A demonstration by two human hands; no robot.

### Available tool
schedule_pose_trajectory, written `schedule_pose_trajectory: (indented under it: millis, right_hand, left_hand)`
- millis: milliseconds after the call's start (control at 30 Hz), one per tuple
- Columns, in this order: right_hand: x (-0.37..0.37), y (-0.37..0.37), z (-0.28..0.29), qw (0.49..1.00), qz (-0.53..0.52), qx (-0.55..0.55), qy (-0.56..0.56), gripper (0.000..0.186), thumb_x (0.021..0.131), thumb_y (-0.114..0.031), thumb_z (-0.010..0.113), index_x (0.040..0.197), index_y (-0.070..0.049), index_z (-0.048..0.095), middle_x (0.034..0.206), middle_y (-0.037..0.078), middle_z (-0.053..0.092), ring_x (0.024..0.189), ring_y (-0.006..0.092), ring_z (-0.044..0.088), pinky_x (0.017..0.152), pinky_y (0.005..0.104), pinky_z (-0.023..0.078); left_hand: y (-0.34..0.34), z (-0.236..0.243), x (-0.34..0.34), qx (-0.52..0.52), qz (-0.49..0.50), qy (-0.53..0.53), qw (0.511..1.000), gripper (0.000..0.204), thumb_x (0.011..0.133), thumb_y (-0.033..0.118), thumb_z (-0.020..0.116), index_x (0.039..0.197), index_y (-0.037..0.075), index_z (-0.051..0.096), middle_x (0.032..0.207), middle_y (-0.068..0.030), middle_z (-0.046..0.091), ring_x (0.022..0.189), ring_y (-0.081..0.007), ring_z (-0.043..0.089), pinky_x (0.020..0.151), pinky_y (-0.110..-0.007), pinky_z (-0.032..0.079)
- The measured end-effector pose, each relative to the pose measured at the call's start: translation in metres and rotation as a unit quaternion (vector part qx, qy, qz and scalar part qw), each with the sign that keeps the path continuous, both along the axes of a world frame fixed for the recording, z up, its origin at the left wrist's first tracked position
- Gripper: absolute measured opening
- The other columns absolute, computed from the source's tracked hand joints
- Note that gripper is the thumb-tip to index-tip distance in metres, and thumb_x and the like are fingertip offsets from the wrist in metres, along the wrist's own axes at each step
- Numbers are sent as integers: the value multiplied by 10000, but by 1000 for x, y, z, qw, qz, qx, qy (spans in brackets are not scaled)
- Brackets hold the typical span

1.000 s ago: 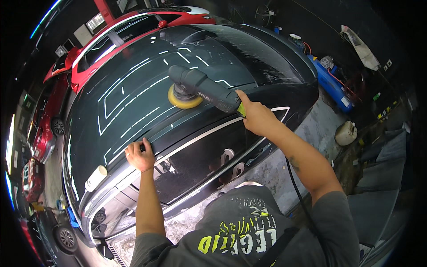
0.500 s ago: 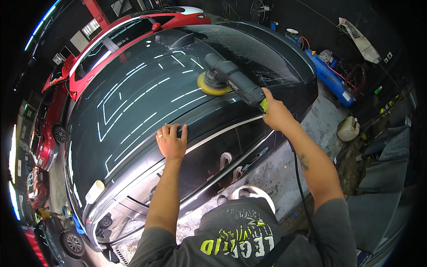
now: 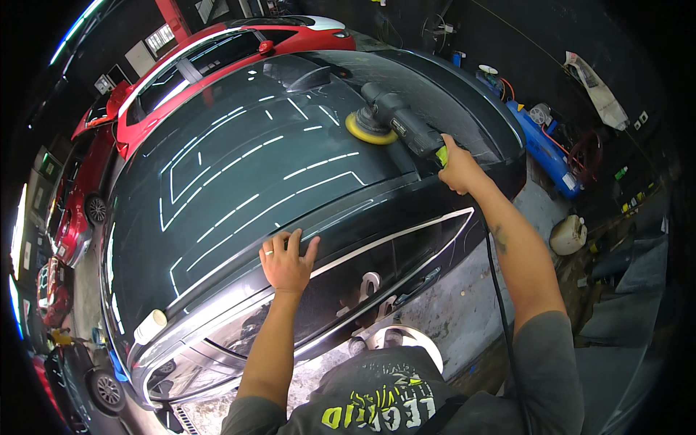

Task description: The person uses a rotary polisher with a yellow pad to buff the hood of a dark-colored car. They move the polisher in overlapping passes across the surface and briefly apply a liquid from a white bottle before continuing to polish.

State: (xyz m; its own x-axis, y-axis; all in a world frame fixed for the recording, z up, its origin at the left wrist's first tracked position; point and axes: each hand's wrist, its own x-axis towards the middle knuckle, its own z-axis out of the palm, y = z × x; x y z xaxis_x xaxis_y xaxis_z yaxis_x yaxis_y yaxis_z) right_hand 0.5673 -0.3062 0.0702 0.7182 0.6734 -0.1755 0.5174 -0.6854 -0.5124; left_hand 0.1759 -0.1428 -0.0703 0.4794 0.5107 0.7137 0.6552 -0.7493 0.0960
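Here, nearest, a dark cord (image 3: 505, 312) hangs outside the near edge of the dark car roof (image 3: 239, 167); swung inward, it might rub the paint. At that edge rests the left hand (image 3: 287, 262), fingers spread. Farther along, the right hand (image 3: 462, 168) wraps the handle of a polisher (image 3: 406, 125), its yellow pad (image 3: 373, 137) at the roof's rear; tilting or drifting could catch the rear window's border. Beyond the roof stands a red car (image 3: 225, 61).
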Motion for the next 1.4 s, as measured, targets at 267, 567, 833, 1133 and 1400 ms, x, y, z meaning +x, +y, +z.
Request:
schedule_pose_trajectory:
  millis: [267, 567, 833, 1133, 1400]
  right_hand:
    - [49, 97, 5, 1000, -7, 2, 6, 971, 875, 42, 643, 1752, -91, 248, 1096, 264, 781, 703, 292, 788, 574, 429, 643]
    - [75, 171, 7, 1000, 5, 1, -8, 939, 887, 11, 672, 1731, -51, 265, 1099, 257, 786, 687, 277, 784, 583, 421, 654]
    - [88, 209, 9, 1000, 16, -5, -16, 935, 895, -5, 685, 1731, -70, 272, 1101, 244, 787, 691, 269, 779, 591, 439, 660]
    - [84, 219, 12, 999, 34, -5, -18, 965, 899, 1, 685, 1753, -93, 247, 1107, 258, 783, 694, 281, 778, 592, 454, 661]
    - [61, 221, 25, 998, 65, -8, -25, 932, 906, 13, 675, 1737, -88, 264, 1081, 257, 785, 686, 283, 771, 588, 449, 652]
  left_hand:
    - [3, -1, -1, 17, -4, 1, 1000, 433, 830, 525, 932, 1086, 195, 822, 1058, 9, 675, 1006, -266, 624, 866, -433, 506]
    - [4, -2, -2, 6, 0, 3, 1000, 445, 816, 508, 944, 1108, 191, 835, 1066, 9, 683, 1007, -253, 618, 898, -430, 503]
    - [5, -2, -3, 14, 3, 5, 1000, 442, 808, 519, 943, 1092, 198, 838, 1047, 13, 681, 988, -252, 624, 872, -429, 501]
    - [5, -2, -2, 27, -3, -4, 1000, 430, 803, 500, 950, 1083, 195, 832, 1035, 14, 678, 962, -249, 623, 836, -424, 503]
    - [4, -1, -3, 13, -2, -2, 1000, 428, 804, 479, 954, 1099, 194, 831, 1048, 9, 677, 995, -241, 617, 895, -425, 494]
